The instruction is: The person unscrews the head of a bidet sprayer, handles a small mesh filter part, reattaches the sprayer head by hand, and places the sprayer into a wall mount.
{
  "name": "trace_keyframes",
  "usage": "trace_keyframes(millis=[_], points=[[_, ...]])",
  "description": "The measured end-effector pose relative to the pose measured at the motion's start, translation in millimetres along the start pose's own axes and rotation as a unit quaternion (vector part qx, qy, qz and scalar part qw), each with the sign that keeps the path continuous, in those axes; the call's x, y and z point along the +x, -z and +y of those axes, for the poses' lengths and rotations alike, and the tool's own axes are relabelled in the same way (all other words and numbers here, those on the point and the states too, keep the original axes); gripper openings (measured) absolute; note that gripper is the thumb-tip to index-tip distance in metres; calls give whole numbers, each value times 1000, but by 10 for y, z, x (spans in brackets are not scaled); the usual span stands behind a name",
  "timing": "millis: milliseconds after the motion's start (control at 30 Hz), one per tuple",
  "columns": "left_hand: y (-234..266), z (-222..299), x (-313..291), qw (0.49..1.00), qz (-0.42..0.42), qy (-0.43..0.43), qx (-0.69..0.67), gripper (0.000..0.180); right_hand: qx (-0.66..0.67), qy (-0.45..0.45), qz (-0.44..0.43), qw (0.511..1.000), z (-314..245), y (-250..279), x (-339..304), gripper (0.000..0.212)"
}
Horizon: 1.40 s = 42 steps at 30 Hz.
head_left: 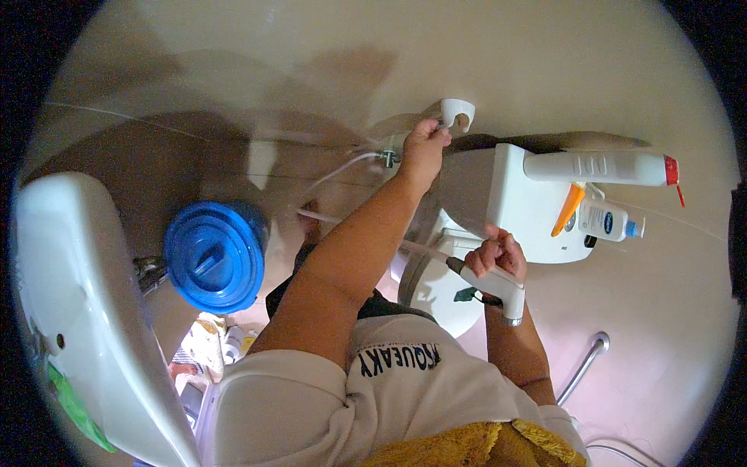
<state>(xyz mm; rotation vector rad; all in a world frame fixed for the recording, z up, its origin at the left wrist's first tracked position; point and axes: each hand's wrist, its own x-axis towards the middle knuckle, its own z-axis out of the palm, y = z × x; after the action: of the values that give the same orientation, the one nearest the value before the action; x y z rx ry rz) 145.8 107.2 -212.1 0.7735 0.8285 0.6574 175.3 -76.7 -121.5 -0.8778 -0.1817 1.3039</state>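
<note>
The left hand [426, 148] pinches a white bracket [457, 110] by the wall [537, 62]; the right hand [499, 255], fingers curled, grips a sprayer [502, 292] near the toilet [447, 300]. On the tank [529, 208] are a red-capped bottle [603, 167] and a blue-topped bottle [599, 219] (dark oval label [608, 223]); the shirt [436, 412] bears dark lettering [397, 360], and the blue bucket [214, 258] is lidded.

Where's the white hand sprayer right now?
In the head view, the white hand sprayer is right of centre, in the right hand, just below the white toilet tank in the picture.
</note>
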Motion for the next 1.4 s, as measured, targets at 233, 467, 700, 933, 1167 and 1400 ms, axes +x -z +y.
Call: trace_keyframes(millis=[233, 467, 700, 933, 1167, 1400], points=[[-45, -221, 163, 989, 28, -125, 71, 20, -5, -3, -4, 1000, 42, -5, 57, 36], [7, -104, 145, 948, 38, -133, 288, 14, -32, -3, -4, 999, 13, 4, 64, 38], [63, -117, 192, 935, 5, -209, 287, 17, -66, 26, -109, 992, -401, 190, 393, 45], [153, -29, 232, 894, -42, -300, 331, 12, -44, 29, -175, 983, -474, 273, 557, 47], [221, -36, 286, 869, -87, -315, 371, 14, -28, 22, -231, 972, -474, 344, 593, 48], [266, -14, 319, 848, -97, -351, 384, 17, -33, 20, -230, 973, -470, 317, 606, 48]])
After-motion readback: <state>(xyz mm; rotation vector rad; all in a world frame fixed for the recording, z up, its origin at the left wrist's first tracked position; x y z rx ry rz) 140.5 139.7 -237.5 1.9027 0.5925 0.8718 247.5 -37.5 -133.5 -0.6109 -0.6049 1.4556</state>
